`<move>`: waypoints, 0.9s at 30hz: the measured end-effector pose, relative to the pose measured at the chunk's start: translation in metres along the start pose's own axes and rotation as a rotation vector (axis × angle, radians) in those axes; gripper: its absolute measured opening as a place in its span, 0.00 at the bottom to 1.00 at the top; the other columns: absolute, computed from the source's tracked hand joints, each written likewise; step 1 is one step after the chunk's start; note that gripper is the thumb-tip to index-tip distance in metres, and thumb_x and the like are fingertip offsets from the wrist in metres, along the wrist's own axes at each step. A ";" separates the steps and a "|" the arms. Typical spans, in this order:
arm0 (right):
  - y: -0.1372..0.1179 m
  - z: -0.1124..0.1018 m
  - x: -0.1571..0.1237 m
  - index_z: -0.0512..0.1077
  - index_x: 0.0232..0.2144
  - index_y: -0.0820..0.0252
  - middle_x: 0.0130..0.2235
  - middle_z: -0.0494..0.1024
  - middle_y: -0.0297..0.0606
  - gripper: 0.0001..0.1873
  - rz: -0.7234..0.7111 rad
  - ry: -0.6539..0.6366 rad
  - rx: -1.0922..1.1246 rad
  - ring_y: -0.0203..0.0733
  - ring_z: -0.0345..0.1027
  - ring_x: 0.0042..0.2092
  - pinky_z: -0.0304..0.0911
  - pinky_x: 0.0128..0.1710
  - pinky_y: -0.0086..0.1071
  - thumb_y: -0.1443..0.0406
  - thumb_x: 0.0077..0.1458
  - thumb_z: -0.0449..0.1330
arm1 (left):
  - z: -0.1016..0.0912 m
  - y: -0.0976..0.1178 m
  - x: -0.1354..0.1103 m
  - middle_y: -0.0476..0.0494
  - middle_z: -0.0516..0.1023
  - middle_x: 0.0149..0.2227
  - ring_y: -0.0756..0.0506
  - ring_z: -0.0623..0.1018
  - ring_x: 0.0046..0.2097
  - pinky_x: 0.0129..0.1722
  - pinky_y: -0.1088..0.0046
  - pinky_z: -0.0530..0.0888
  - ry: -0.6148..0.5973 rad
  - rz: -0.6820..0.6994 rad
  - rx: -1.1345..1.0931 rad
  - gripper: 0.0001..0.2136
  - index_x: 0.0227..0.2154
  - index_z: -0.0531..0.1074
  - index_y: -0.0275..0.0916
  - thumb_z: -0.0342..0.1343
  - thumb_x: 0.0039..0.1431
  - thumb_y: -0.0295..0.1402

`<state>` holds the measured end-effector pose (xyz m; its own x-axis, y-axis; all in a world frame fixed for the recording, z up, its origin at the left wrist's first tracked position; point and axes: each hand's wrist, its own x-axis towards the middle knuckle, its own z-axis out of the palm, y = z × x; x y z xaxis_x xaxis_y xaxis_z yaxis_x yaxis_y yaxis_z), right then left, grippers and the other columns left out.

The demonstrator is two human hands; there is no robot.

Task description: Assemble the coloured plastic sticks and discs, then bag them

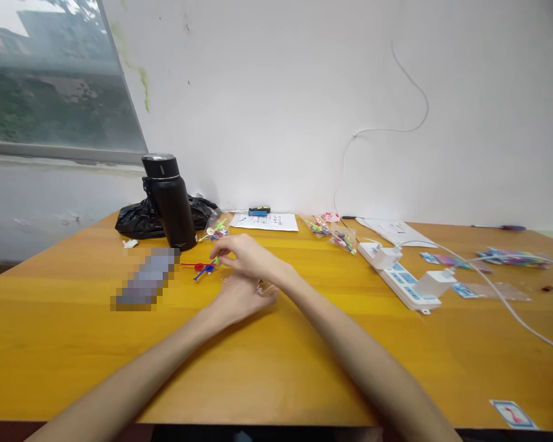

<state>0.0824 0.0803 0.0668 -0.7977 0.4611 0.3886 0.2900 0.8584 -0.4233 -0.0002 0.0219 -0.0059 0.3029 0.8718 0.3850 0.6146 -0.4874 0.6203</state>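
Observation:
My right hand (244,255) reaches left over my left hand (239,296) near the table's middle. Its fingers are pinched together on a small green piece (216,261), right beside a red plastic stick (192,266) and a blue one (204,271) lying on the wood. My left hand rests on the table under the right wrist, fingers curled round a small clear packet (266,287) that is mostly hidden. A black flask (169,201) stands just beyond the sticks.
A black bag (141,221) lies behind the flask. Clear packets of coloured pieces (336,235), a paper sheet (267,221), a white power strip with plugs (403,276) and its cable (511,307) lie right. A blurred-out object (147,279) sits left.

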 end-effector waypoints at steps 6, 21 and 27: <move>-0.010 -0.063 -0.010 0.77 0.37 0.60 0.39 0.82 0.36 0.11 -0.013 0.261 0.097 0.36 0.75 0.41 0.67 0.45 0.31 0.73 0.61 0.55 | -0.009 0.011 0.004 0.44 0.75 0.41 0.41 0.76 0.41 0.42 0.62 0.72 0.011 -0.029 -0.036 0.19 0.51 0.65 0.42 0.56 0.59 0.43; -0.035 -0.138 -0.053 0.79 0.38 0.60 0.38 0.82 0.38 0.11 0.222 0.187 -0.049 0.39 0.74 0.40 0.67 0.42 0.31 0.67 0.58 0.56 | -0.011 0.015 0.007 0.42 0.70 0.52 0.45 0.72 0.50 0.51 0.65 0.69 0.204 -0.032 -0.358 0.24 0.58 0.58 0.46 0.57 0.62 0.40; -0.027 -0.114 -0.042 0.81 0.35 0.62 0.32 0.82 0.37 0.12 0.233 -0.015 -0.164 0.35 0.72 0.32 0.61 0.32 0.26 0.74 0.53 0.58 | -0.012 0.021 0.005 0.43 0.71 0.52 0.44 0.73 0.51 0.51 0.66 0.69 0.194 -0.053 -0.364 0.22 0.57 0.58 0.45 0.56 0.62 0.40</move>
<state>0.1683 0.0637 0.1548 -0.7071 0.6480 0.2832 0.5471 0.7550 -0.3615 0.0054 0.0160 0.0172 0.1138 0.8879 0.4458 0.3174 -0.4577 0.8305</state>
